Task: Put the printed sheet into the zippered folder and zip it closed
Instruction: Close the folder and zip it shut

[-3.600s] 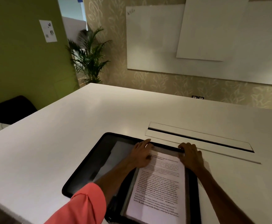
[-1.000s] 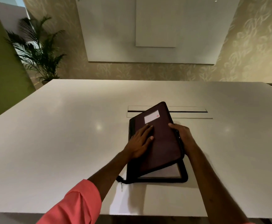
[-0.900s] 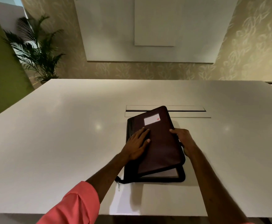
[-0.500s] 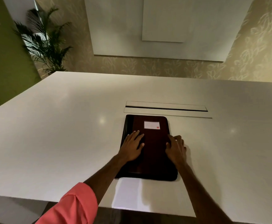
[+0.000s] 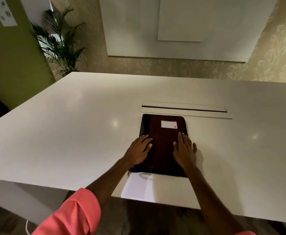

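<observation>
Zippered folder [image 5: 163, 133] closed flat on tabletop [image 5: 71, 133], just near of the cable slot [image 5: 184, 108]. Printed sheet not visible, presumably inside. Left hand [image 5: 139, 150] spread flat on left edge of cover, gripping nothing. Right hand [image 5: 184, 150] likewise open, palm down on right side. Zipper pull [image 5: 128, 173] at near-left corner, apparently not yet run. Next, judged: keep cover pressed with one hand, pinch pull with the other, draw steadily around corners, avoid snagging paper.

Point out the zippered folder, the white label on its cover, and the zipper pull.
zippered folder [image 5: 162, 150]: head view, bare middle of the dark cover between the hands.
white label [image 5: 168, 124]: head view, centre of the label.
zipper pull [image 5: 128, 174]: head view, small tab at the near left corner.
</observation>
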`<state>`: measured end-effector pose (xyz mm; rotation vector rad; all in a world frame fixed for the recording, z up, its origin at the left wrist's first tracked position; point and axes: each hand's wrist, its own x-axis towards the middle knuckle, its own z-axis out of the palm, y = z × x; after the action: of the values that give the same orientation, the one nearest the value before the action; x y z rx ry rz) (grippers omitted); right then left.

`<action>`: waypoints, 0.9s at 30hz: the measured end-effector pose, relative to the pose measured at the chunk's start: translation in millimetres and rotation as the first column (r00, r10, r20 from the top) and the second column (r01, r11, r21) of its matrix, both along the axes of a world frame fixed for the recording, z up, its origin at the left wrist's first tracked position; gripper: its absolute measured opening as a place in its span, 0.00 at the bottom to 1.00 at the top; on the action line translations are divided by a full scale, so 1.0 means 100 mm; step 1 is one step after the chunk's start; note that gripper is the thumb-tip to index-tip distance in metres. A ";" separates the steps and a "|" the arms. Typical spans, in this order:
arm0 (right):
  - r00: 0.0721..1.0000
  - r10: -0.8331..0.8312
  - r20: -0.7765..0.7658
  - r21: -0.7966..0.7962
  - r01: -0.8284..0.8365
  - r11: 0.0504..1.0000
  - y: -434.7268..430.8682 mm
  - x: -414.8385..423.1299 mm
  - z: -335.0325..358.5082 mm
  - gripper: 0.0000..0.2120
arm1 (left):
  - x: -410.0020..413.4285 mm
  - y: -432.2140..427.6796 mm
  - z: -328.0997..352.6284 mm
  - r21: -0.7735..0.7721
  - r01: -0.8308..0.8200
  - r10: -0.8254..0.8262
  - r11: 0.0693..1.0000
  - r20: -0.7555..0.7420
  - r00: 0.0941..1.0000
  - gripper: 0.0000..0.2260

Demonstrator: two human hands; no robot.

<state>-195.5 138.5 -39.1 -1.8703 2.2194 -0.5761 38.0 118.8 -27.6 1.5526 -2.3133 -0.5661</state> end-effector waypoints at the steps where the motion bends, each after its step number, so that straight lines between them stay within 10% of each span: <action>1: 1.000 0.012 0.013 -0.027 -0.011 1.000 0.03 0.12 -0.01 0.28 | 0.06 0.04 -0.01 0.005 -0.014 0.014 1.000 -0.042 0.999 0.22; 10: 0.981 0.194 0.003 -0.320 -0.183 0.929 0.65 1.26 -0.15 0.08 | 0.71 0.59 -0.15 -0.062 -0.123 0.089 0.991 -0.394 0.915 0.15; 14: 0.954 0.284 -0.099 -0.166 -0.297 0.940 0.81 1.52 -0.26 0.19 | 0.87 0.79 -0.28 0.018 -0.168 0.156 0.986 -0.482 0.862 0.16; 27: 0.941 0.272 -0.203 -0.034 -0.284 0.958 0.91 1.68 -0.25 0.12 | 0.87 0.93 -0.27 -0.063 -0.115 0.095 0.991 -0.267 0.959 0.09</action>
<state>-27.2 229.7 -64.2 -2.3127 2.0102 -0.4308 125.1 211.8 -54.9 1.4565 -2.0186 -0.6080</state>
